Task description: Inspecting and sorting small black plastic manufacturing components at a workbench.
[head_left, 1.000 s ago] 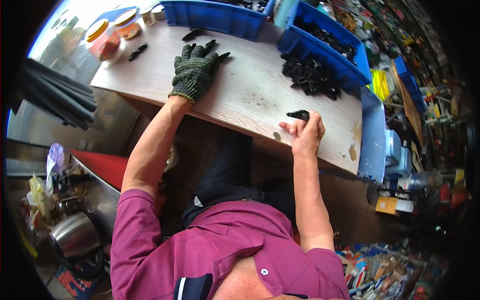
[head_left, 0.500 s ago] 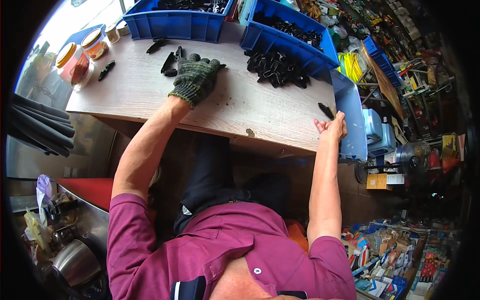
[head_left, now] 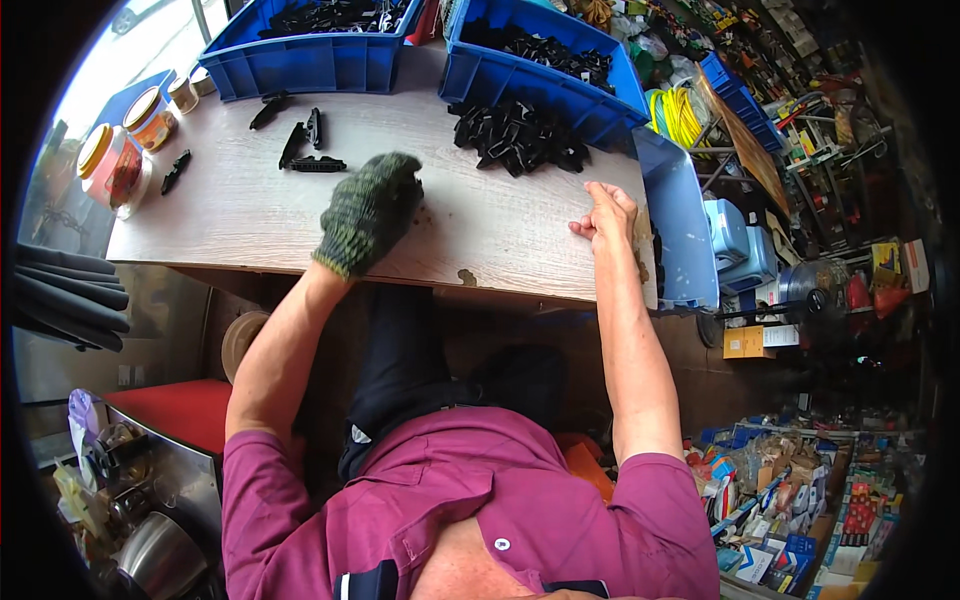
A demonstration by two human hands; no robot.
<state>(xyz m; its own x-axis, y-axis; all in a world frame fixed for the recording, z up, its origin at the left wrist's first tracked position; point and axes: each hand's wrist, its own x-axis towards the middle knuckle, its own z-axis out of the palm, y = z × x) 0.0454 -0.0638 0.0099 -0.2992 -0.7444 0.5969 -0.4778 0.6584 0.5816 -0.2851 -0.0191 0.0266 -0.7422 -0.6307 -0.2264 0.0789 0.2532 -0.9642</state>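
My left hand (head_left: 370,215), in a dark green knitted glove, hovers over the table near its front edge. Its fingers are curled, and a small dark bit shows at their tips, too little to name. Bare, my right hand (head_left: 610,213) is over the table's right part, just short of a heap of black plastic clip-like pieces (head_left: 520,138). Its fingers are half bent and apart, with nothing visible in them. Beyond the glove, three similar black pieces (head_left: 318,164) lie close together. Another black piece (head_left: 268,110) rests near the left blue crate.
Two blue crates (head_left: 300,68) (head_left: 600,108) of black parts stand along the back of the pale wooden table (head_left: 240,205). Lidded jars (head_left: 108,165) and a single black piece (head_left: 176,172) sit at left. A light-blue bin (head_left: 685,235) adjoins the right edge.
My right hand has moved left and away from the light-blue bin; the black piece by its fingers is gone from there. My gloved left hand has drawn back toward me, away from the three pieces.
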